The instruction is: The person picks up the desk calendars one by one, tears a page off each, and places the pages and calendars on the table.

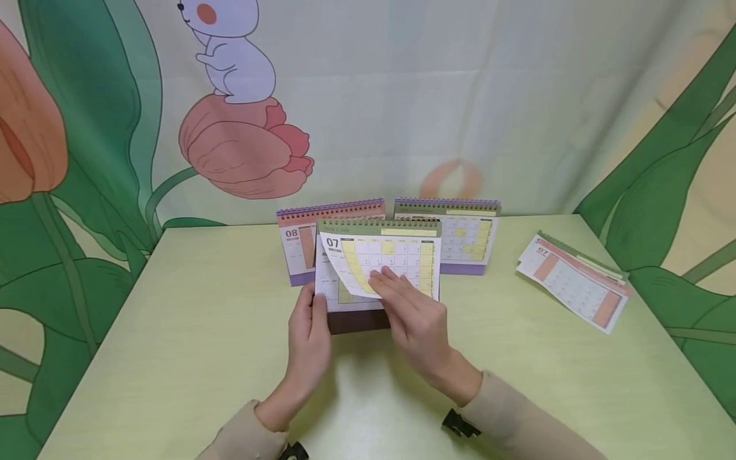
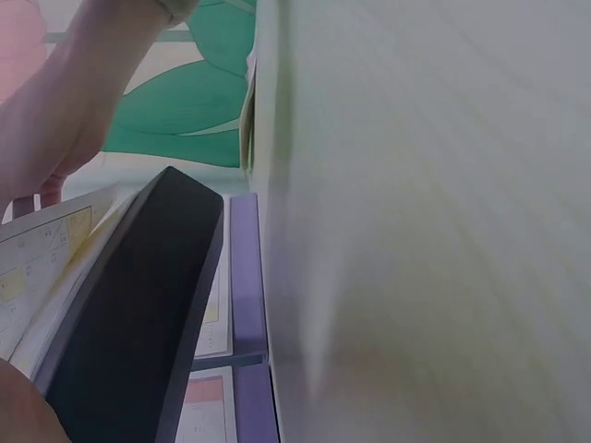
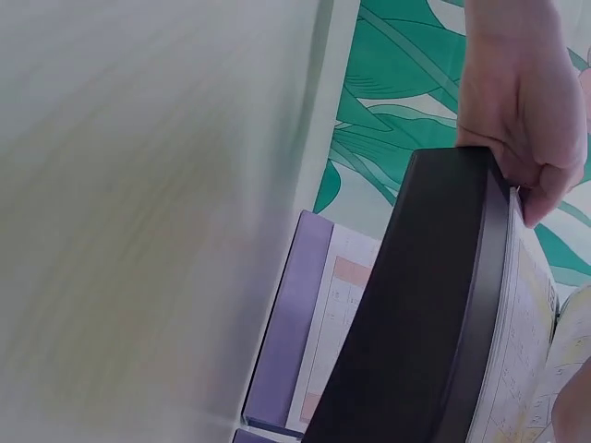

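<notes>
A desk calendar (image 1: pixel 352 226) with a green header and a dark base (image 3: pixel 420 295) is held up over the table in the middle of the head view. My left hand (image 1: pixel 308 342) grips its lower left side, thumb in front. At the bottom of the 07 page (image 1: pixel 368 255), my right hand (image 1: pixel 418 326) pinches the sheet, its fingers lying across the front. That page bends away from the one beneath, its lower left corner lifted. The right thumb is hidden in the head view. In the left wrist view, the right hand (image 2: pixel 55 138) appears beyond the calendar's dark base.
Behind stand two calendars with purple bases: a pink-headed one (image 1: pixel 296 246) showing 08 and a green-headed one (image 1: pixel 468 239). Loose torn-off calendar sheets (image 1: pixel 575 284), the top one marked 07, lie at the right of the table (image 1: pixel 172 332). A printed curtain (image 1: pixel 368 115) hangs at the back.
</notes>
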Available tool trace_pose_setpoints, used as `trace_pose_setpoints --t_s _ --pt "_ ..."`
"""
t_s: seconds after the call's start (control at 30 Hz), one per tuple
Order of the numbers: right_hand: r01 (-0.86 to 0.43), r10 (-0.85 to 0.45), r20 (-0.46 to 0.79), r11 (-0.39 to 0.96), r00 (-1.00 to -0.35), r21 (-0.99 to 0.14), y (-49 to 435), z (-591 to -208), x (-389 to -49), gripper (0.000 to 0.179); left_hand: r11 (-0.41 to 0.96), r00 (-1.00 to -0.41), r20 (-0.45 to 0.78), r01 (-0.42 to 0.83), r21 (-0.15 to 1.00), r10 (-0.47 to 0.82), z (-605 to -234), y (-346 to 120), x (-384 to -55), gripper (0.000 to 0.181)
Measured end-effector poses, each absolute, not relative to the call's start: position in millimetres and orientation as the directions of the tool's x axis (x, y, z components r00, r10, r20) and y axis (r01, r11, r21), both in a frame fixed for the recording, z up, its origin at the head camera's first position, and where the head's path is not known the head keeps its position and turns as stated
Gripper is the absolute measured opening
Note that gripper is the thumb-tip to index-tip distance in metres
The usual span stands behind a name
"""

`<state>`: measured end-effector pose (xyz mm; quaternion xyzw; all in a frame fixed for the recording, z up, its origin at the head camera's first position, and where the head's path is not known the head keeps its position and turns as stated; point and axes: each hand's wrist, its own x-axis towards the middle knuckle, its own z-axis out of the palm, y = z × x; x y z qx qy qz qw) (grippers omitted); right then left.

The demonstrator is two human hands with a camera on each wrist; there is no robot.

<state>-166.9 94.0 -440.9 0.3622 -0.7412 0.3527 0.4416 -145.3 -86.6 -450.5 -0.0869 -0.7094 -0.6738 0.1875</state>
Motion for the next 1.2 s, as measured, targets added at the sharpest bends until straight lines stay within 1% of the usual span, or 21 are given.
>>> trace_pose_setpoints --t_s 0.17,0.3,0.43,0.6,0.7,0.77,0.93,1.07,1.2 --pt "-0.846 -0.186 0.91 0.473 -0.37 -0.247 92.6 -437.8 -167.6 0.026 0.076 -0.916 0.391 0.385 0.92 -0.093 -451.4 -88.0 -144.5 0.032" --pt "-0.834 -0.146 0.897 0.455 -0.417 -0.313 96.0 -435.2 -168.4 0.022 0.039 -0.937 0.349 0.349 0.936 0.004 -448.0 -94.1 -146.7 0.031" --pt "-0.823 -0.129 0.88 0.436 -0.456 -0.363 100.0 -433.3 -168.6 0.025 -0.023 -0.965 0.239 0.238 0.971 0.105 -441.5 -106.5 -152.5 0.033" --pt "-0.826 -0.11 0.877 0.409 -0.467 -0.389 101.1 -432.5 -168.6 0.027 -0.036 -0.983 0.085 0.08 0.996 0.166 -438.5 -118.7 -156.9 0.038" --pt "-0.829 -0.093 0.878 0.387 -0.47 -0.403 101.3 -432.9 -168.2 0.027 -0.059 -0.985 0.014 0.003 0.998 0.171 -439.0 -122.2 -158.1 0.041" --pt "-0.828 -0.086 0.874 0.377 -0.478 -0.415 101.4 -433.0 -168.1 0.028 -0.078 -0.985 -0.001 -0.015 0.997 0.174 -439.5 -123.0 -158.4 0.042" --pt "-0.822 -0.083 0.866 0.371 -0.493 -0.432 101.8 -433.0 -169.0 0.029 -0.079 -0.986 0.002 -0.011 0.997 0.166 -440.2 -121.5 -159.5 0.043" --pt "-0.821 -0.084 0.865 0.373 -0.494 -0.433 102.4 -433.7 -169.8 0.028 -0.066 -0.989 0.009 -0.001 0.998 0.145 -440.2 -119.1 -159.7 0.044" --pt "-0.822 -0.098 0.868 0.386 -0.487 -0.418 102.8 -435.5 -170.8 0.024 -0.086 -0.992 0.028 0.017 0.996 0.124 -441.6 -116.1 -160.3 0.043"
